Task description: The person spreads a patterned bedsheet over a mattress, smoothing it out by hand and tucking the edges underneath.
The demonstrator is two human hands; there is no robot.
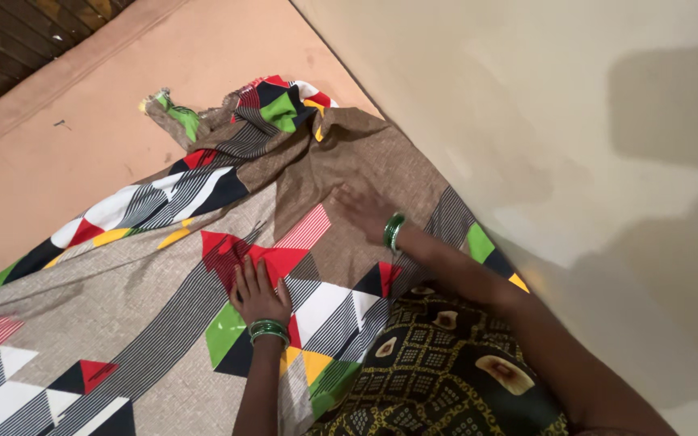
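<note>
Both hands pressed flat on a patterned cloth spread over the floor.

Nearest, a black-and-yellow printed garment covers the lap. The left hand lies palm down, fingers spread and gripping nothing, on the woven brown cloth with its red, white, black and green triangles and grey stripes. Further out, the right hand rests flat too, open, near a folded-over brown flap. Beyond, the frayed corner bunches on the smooth peach floor beside the pale wall. Uneven pressing could likely drag the loose weave askew, leaving creases or pulling more threads.
</note>
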